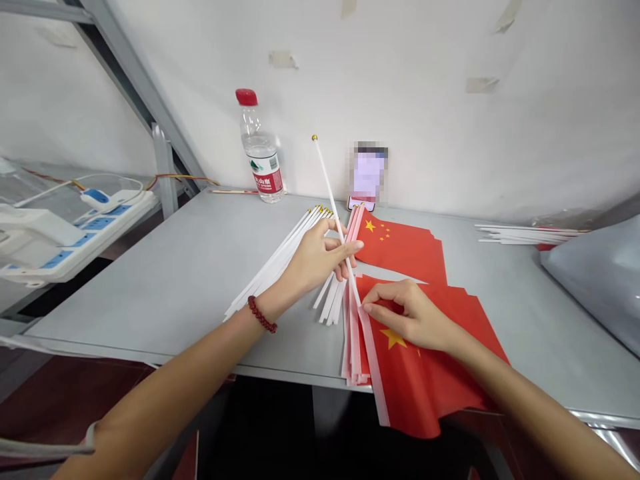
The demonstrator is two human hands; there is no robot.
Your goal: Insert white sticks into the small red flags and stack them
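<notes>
Flag [400, 380] overhangs the front edge of the bench [150, 293], lying partly on a flag stack [465, 327]. Right hand [407, 313]: thumb and finger pinching the flag by the upper corner of its white sleeve [377, 373]. Left hand [320, 253]: grasping a pole [326, 173], tilted, gold tip up; lower end at that corner, insertion cannot be told. Loose poles [267, 267] beside and below the left hand. Farther back: second flag stack [410, 250], then upright bottle [263, 160] and phone [369, 177] by the wall [425, 127].
</notes>
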